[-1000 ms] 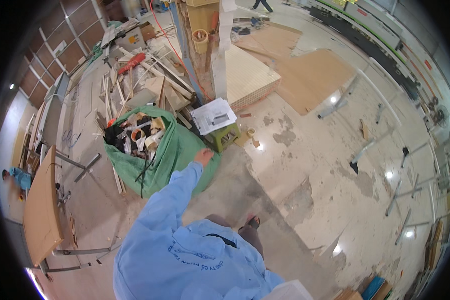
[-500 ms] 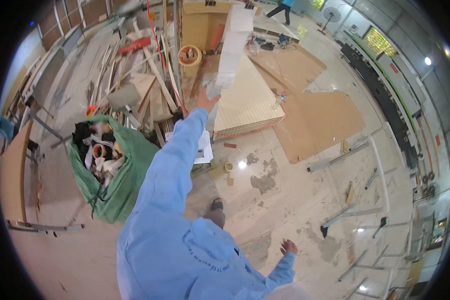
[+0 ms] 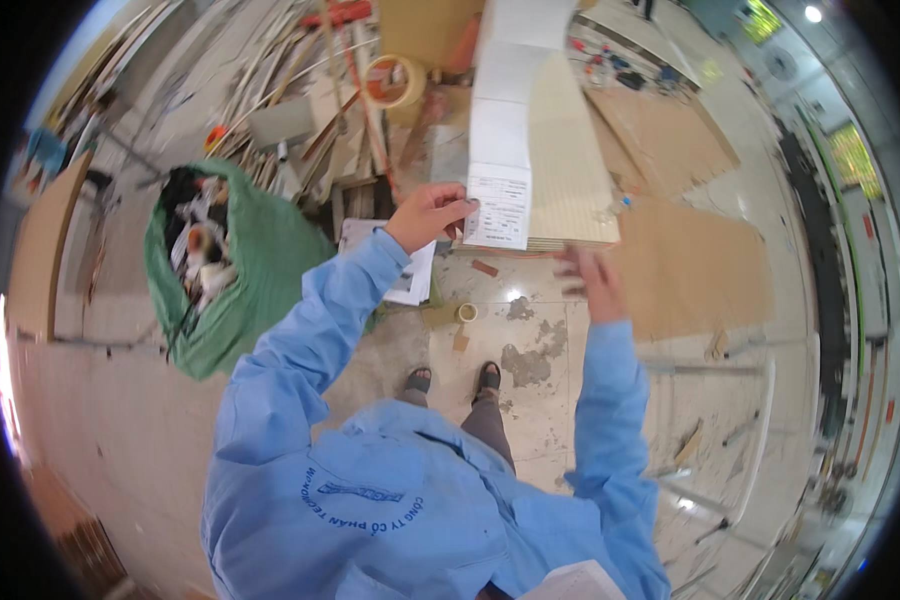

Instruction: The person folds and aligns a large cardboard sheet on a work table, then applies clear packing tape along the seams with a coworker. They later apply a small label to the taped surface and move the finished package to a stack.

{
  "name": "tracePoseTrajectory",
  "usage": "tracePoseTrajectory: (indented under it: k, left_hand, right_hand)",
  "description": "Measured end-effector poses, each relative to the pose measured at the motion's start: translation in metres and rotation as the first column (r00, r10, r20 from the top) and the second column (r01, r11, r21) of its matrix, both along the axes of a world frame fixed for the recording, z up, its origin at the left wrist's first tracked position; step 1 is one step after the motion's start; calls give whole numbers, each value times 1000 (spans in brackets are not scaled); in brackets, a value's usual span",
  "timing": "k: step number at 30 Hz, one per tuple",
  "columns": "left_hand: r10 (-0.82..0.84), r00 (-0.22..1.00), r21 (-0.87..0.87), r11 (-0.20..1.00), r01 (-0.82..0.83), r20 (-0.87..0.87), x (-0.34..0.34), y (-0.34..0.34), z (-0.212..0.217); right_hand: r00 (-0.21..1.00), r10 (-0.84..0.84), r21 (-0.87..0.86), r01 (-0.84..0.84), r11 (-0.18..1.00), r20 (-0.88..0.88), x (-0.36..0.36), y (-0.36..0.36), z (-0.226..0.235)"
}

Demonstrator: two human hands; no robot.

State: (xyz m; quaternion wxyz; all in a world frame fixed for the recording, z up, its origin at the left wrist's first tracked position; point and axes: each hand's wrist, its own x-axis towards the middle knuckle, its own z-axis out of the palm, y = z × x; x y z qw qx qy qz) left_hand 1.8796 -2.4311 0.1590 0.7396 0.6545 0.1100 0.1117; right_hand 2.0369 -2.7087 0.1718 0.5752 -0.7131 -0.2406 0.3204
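Note:
A long white strip of printed labels runs down over a stack of cream ribbed panels. My left hand pinches the strip's left edge near its printed lower end, thumb and fingers closed on the paper. The strip's far end runs out of the top of the view. My right hand hovers by the near right corner of the stack, slightly blurred, its fingers apart and nothing seen in them.
A green sack of scraps stands at left, with wood offcuts behind. Papers and a tape roll lie near my feet. Flattened cardboard covers floor at right, beside metal frames. A yellowish bucket stands beyond.
My left hand has drawn the lower end of the label strip nearer. My right hand has risen from low at my side to the stack's corner. My feet now stand side by side.

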Motion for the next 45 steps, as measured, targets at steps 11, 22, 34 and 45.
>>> tracePoseTrajectory:
  k: [11,22,34,45]
  left_hand:
    - [127,966,484,875,-2,-227,-79,-9,109]
    - [305,947,655,736,-170,-98,-75,-13,134]
    - [258,957,653,749,-112,-132,-60,-13,141]
    - [369,922,789,531,-309,113,-62,-39,142]
  right_hand:
    - [809,490,433,-334,837,-325,-14,138,28]
    - [755,599,481,-435,761,-265,-10,138,40]
    - [764,588,552,-379,743,-265,-2,132,44]
    - [430,638,-69,-794,604,640,11,104,114]
